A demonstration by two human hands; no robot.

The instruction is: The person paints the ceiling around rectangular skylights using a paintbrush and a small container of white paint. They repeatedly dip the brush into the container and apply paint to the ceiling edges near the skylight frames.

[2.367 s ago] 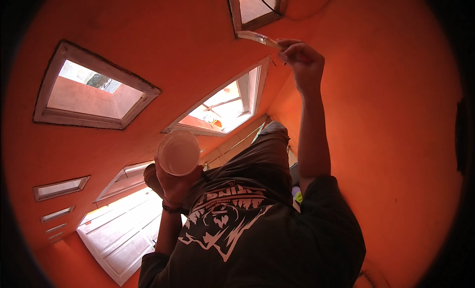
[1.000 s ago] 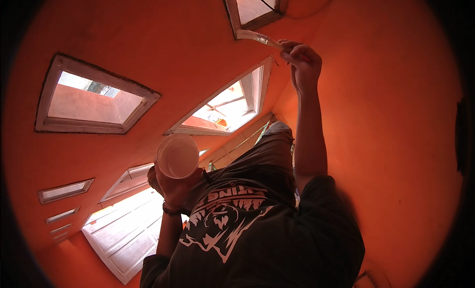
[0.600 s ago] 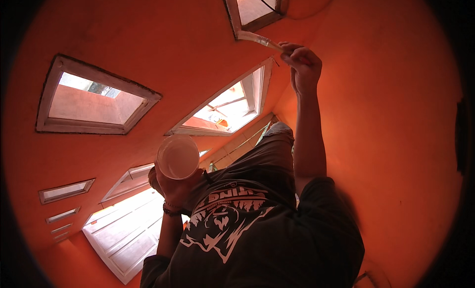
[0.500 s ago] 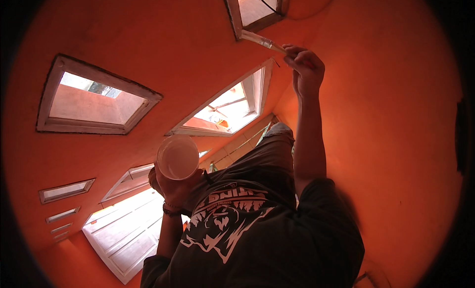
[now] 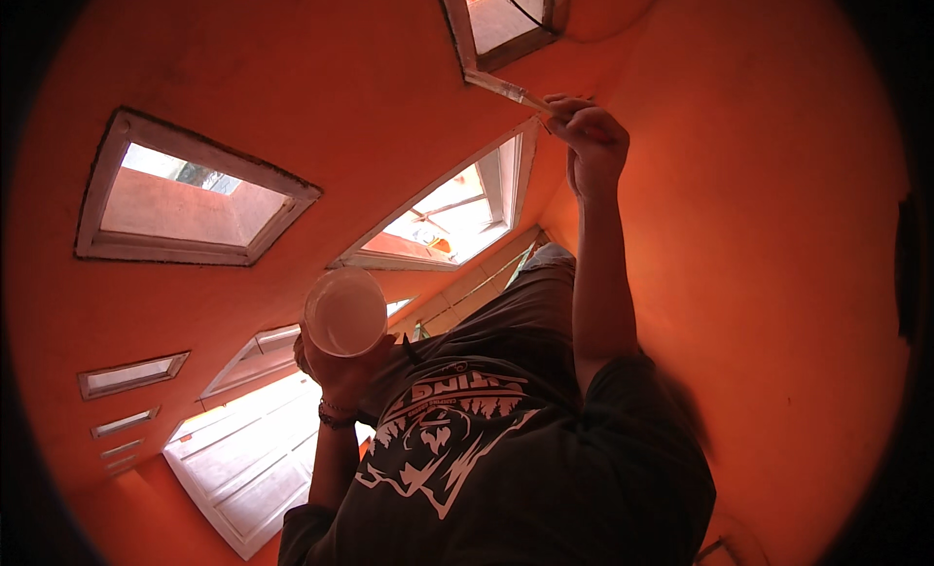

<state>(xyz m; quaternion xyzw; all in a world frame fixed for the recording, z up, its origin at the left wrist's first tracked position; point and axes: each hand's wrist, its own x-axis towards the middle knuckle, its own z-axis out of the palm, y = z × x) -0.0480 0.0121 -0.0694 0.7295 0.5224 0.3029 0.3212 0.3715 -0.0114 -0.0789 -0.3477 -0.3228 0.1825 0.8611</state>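
Raised high against the orange wall, my right hand (image 5: 595,146) is closed around the handle of a paintbrush (image 5: 518,93). Its bristles touch the lower corner of a pale window frame (image 5: 456,31) at the top of the view. Lower and to the left, my left hand (image 5: 342,370) grips a round, whitish plastic tub (image 5: 345,313), with its wide mouth facing me. A pale coating shows inside the tub, but how full it is I cannot tell. Most of my left fingers are hidden behind it.
More framed openings line the orange wall (image 5: 379,70): a slanted one (image 5: 185,245) at left, a brighter one (image 5: 525,167) in the middle, and several small ones lower left. A white panelled door (image 5: 263,469) stands at lower left. A dark cable (image 5: 520,7) crosses the top window.
My right hand has shifted slightly left and down, and the brush tip has slid a little down and left at the frame's corner. The tub has moved only slightly.
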